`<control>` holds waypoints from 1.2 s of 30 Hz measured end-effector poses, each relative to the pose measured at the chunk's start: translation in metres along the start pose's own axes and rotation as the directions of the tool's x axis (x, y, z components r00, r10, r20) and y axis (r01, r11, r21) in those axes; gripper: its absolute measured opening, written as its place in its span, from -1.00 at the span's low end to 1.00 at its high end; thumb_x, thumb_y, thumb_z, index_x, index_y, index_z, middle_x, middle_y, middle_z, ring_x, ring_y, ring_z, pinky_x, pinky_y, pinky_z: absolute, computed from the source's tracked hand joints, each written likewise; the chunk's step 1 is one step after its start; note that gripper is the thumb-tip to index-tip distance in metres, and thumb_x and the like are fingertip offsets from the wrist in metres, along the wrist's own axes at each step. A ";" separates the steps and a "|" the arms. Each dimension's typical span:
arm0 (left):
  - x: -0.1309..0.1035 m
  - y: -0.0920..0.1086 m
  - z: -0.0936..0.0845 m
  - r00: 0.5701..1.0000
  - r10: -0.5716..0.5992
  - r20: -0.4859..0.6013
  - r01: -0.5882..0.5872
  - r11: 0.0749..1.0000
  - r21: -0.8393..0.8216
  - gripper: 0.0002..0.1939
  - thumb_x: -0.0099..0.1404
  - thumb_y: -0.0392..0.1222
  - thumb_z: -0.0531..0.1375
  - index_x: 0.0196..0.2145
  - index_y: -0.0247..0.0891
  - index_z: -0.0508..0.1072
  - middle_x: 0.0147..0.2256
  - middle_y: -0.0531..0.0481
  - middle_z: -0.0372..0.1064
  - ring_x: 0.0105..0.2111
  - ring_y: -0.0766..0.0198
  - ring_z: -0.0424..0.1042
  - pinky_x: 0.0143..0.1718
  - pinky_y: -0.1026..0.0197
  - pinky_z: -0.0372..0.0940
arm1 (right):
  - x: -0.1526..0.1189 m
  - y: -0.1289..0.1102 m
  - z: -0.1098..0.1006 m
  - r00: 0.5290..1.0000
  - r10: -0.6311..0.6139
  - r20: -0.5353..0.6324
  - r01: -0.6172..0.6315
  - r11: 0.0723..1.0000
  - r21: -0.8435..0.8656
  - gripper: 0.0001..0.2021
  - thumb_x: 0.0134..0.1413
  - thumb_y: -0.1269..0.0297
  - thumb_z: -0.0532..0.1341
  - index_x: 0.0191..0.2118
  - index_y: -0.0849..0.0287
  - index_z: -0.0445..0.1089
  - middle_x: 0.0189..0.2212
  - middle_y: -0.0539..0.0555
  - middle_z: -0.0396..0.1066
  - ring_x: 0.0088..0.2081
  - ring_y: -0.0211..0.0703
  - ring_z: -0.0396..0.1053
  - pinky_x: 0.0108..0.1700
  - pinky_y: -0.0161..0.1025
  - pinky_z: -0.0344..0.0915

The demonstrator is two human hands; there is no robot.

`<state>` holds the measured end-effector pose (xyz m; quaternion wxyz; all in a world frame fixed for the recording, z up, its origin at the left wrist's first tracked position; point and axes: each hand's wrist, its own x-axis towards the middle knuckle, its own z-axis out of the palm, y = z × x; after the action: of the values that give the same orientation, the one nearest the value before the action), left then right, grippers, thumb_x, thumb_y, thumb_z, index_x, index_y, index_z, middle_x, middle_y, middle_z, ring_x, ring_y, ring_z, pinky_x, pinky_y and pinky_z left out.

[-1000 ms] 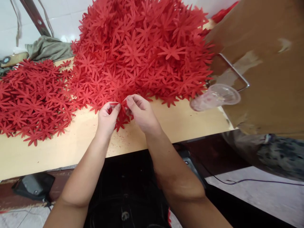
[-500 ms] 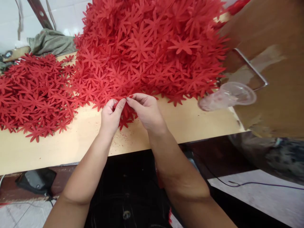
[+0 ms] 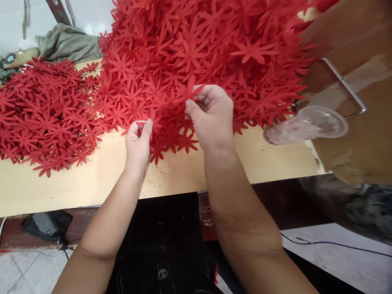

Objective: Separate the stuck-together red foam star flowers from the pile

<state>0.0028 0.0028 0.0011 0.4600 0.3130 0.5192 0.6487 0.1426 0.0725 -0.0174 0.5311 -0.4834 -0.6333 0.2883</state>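
Note:
A tall heap of red flower-shaped cutouts [image 3: 190,49], each with several narrow petals, fills the back of the table. My right hand [image 3: 214,112] is at the heap's front, thumb and fingers pinched on a red flower cutout [image 3: 190,90]. Lower and to the left, my left hand [image 3: 139,136] has its thumb pressed to the index finger, and a red flower cutout [image 3: 154,122] shows at the fingertips. Its edges blend into the red pieces behind it. The two hands are apart.
A lower pile of red cutouts [image 3: 45,114] lies on the left of the pale table [image 3: 107,179]. A clear plastic cup [image 3: 309,124] lies on its side at right, against a cardboard box [image 3: 361,139]. A grey-green cloth [image 3: 69,45] sits at back left.
My hands were together at the heap's front edge and have separated. The right hand has moved up and to the right with a cutout; the left has shifted slightly left.

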 end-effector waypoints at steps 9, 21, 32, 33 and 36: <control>0.004 -0.003 -0.003 0.998 -0.054 -0.034 0.052 0.998 -0.042 -0.86 0.19 -0.17 0.24 -0.43 -0.21 0.32 -0.57 0.16 0.24 -0.56 0.47 0.22 -0.44 0.37 0.18 | -0.051 -0.043 -0.010 0.965 -0.021 0.260 0.076 0.976 -0.205 -0.63 0.01 0.01 0.23 -0.11 0.11 0.44 -0.16 0.17 0.38 -0.08 0.02 0.32 0.00 0.08 0.27; 0.005 -0.002 -0.007 0.993 -0.102 0.061 0.111 0.981 -0.160 -0.87 0.18 -0.16 0.22 -0.43 -0.22 0.34 -0.51 0.14 0.31 -0.61 0.52 0.18 -0.55 0.38 0.12 | -0.071 -0.045 0.020 0.919 0.055 0.391 0.164 0.847 -0.505 -0.89 0.04 0.37 0.15 -0.32 0.22 0.41 -0.31 0.20 0.38 -0.25 -0.01 0.33 -0.19 -0.07 0.30; 0.006 0.004 -0.009 0.975 -0.209 0.072 0.221 0.930 -0.294 -0.64 0.19 -0.10 0.08 -0.07 -0.22 0.33 -0.13 -0.08 0.42 -0.14 0.23 0.46 -0.15 0.21 0.38 | -0.059 -0.029 0.005 0.946 0.317 0.068 -0.322 0.902 0.289 -0.90 0.02 0.32 0.09 -0.29 0.09 0.27 -0.39 0.01 0.36 -0.44 -0.31 0.30 -0.43 -0.30 0.26; 0.005 0.006 -0.010 0.975 -0.204 0.085 0.221 0.928 -0.299 -0.61 0.19 -0.11 0.06 -0.03 -0.22 0.32 -0.10 -0.09 0.41 -0.09 0.20 0.45 -0.10 0.17 0.38 | -0.058 -0.027 0.004 0.936 0.343 0.083 -0.351 0.875 0.333 -0.90 0.04 0.25 0.09 -0.29 0.08 0.27 -0.39 0.00 0.36 -0.45 -0.32 0.30 -0.45 -0.32 0.25; 0.004 0.008 -0.011 0.972 -0.190 0.141 0.223 0.935 -0.275 -0.57 0.17 -0.16 0.06 0.01 -0.22 0.33 -0.09 -0.09 0.42 -0.07 0.18 0.45 -0.07 0.14 0.37 | -0.055 -0.025 0.003 0.903 0.397 0.165 -0.428 0.800 0.421 -0.72 0.07 -0.01 0.09 -0.24 0.08 0.30 -0.36 0.01 0.37 -0.42 -0.31 0.32 -0.44 -0.32 0.27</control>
<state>-0.0103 0.0018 0.0054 0.5948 0.2221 0.4223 0.6469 0.1302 0.0130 -0.0181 0.5303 -0.4640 -0.4470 0.5510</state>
